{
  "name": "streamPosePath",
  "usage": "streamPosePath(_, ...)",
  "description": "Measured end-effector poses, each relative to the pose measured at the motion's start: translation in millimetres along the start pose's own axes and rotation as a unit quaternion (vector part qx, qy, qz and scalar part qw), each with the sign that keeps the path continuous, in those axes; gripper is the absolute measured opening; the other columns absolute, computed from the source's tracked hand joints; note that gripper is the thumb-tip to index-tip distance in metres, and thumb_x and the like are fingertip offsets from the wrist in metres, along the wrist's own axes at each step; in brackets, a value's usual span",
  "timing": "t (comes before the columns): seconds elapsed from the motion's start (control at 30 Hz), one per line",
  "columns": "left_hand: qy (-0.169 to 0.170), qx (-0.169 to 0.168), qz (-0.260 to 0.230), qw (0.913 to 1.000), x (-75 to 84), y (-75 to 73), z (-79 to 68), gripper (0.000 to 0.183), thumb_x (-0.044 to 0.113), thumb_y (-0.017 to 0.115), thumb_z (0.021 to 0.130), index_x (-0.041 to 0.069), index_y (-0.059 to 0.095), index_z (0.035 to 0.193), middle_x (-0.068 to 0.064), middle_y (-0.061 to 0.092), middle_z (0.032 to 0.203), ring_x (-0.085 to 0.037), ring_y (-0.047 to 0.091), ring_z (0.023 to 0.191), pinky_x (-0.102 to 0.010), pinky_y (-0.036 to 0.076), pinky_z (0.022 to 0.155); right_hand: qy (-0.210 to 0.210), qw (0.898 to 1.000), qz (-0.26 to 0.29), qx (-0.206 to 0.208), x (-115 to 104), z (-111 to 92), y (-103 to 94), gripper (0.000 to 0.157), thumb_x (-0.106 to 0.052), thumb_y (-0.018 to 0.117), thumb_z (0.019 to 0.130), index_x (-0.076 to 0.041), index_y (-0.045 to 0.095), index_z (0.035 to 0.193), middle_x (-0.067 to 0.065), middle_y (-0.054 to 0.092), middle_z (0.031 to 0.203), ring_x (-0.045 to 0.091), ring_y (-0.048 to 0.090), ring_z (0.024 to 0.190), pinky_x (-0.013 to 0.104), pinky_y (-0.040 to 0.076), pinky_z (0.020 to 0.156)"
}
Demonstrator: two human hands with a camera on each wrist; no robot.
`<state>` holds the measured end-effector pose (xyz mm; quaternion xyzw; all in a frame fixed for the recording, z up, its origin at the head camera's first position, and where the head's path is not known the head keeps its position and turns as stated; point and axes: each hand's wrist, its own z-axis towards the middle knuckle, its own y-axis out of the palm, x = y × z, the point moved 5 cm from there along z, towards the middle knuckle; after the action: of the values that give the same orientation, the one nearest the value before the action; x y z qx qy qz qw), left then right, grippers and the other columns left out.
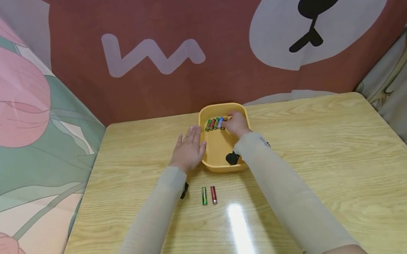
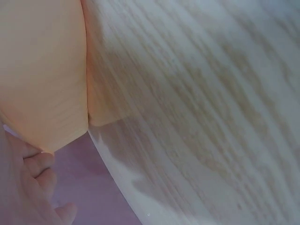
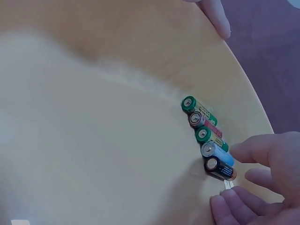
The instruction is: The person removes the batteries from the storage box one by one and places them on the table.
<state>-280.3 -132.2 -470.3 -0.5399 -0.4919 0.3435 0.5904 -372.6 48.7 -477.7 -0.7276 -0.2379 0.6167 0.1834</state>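
Note:
A yellow plastic tray (image 1: 225, 168) stands near the table's far edge. Inside, by its far wall, several batteries lie side by side: green (image 3: 199, 108), red (image 3: 206, 124), another green, light blue (image 3: 218, 153) and black with an orange end (image 3: 220, 168). My right hand (image 1: 237, 123) is over them, thumb and fingers apart around the black battery's end; firm contact is unclear. Flat against the tray's left side lies my left hand (image 1: 188, 150), fingers straight, its fingers (image 2: 40, 164) seen at the wall in the left wrist view.
A green battery (image 1: 204, 196) and a red battery (image 1: 214, 195) lie apart on the wooden table (image 1: 329, 161), in front of the tray. Behind the table hangs a printed cloth (image 1: 160, 94). Small black devices (image 1: 232, 158) sit at both wrists.

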Motion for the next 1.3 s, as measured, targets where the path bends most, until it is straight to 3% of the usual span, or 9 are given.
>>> streamPosePath(0.27, 0.002, -0.005, -0.004, 1.0000, 2.7, -0.2, -0.4, 0.065, 0.041, 0.026, 0.110, 0.009, 0.008, 0.164, -0.006, 0.011, 0.170, -0.019, 0.003, 0.156, -0.051, 0.008, 0.125, -0.022, 0.999, -0.045, 0.000, 3.8, 1.3, 1.1, 0.056, -0.009, 0.066, 0.093, 0.007, 0.049, 0.144, 0.023, 0.057, 0.141, 0.035, 0.060, 0.119, 0.044, 0.049, 0.103)
streamPosePath(0.7, -0.003, -0.007, 0.000, 1.0000, 0.5, -1.0, -0.9, 0.064, 0.041, 0.026, 0.111, 0.010, 0.008, 0.164, -0.004, 0.010, 0.170, -0.019, 0.003, 0.156, -0.050, 0.007, 0.125, -0.051, 0.994, -0.097, 0.007, -0.7, 4.3, 3.1, 0.057, -0.004, 0.073, 0.085, 0.009, 0.056, 0.137, 0.024, 0.062, 0.135, 0.036, 0.058, 0.124, 0.043, 0.047, 0.106)
streamPosePath(1.1, -0.005, -0.014, -0.004, 0.9999, -0.2, -1.9, -2.2, 0.065, 0.042, 0.025, 0.111, 0.011, 0.006, 0.164, -0.003, 0.008, 0.170, -0.018, 0.002, 0.156, -0.049, 0.005, 0.126, -0.048, 0.995, -0.092, 0.002, -0.4, 3.5, 5.7, 0.051, -0.004, 0.076, 0.086, 0.008, 0.058, 0.133, 0.023, 0.064, 0.128, 0.034, 0.061, 0.115, 0.043, 0.049, 0.101)
streamPosePath(1.2, -0.005, -0.012, -0.005, 0.9999, -0.4, -1.8, -3.1, 0.065, 0.042, 0.025, 0.111, 0.011, 0.006, 0.164, -0.003, 0.008, 0.170, -0.018, 0.002, 0.156, -0.049, 0.005, 0.126, -0.051, 0.994, -0.100, 0.004, -1.4, 3.0, 6.0, 0.042, -0.005, 0.077, 0.086, 0.009, 0.062, 0.122, 0.022, 0.067, 0.116, 0.031, 0.061, 0.102, 0.041, 0.052, 0.093)
streamPosePath(1.3, -0.005, -0.011, -0.006, 0.9999, 0.0, -2.2, -3.8, 0.065, 0.042, 0.025, 0.111, 0.010, 0.006, 0.164, -0.003, 0.008, 0.170, -0.018, 0.002, 0.156, -0.049, 0.005, 0.126, -0.055, 0.993, -0.108, 0.008, -1.9, 3.5, 6.2, 0.027, -0.007, 0.078, 0.086, 0.007, 0.064, 0.105, 0.015, 0.064, 0.094, 0.024, 0.056, 0.083, 0.036, 0.050, 0.076)
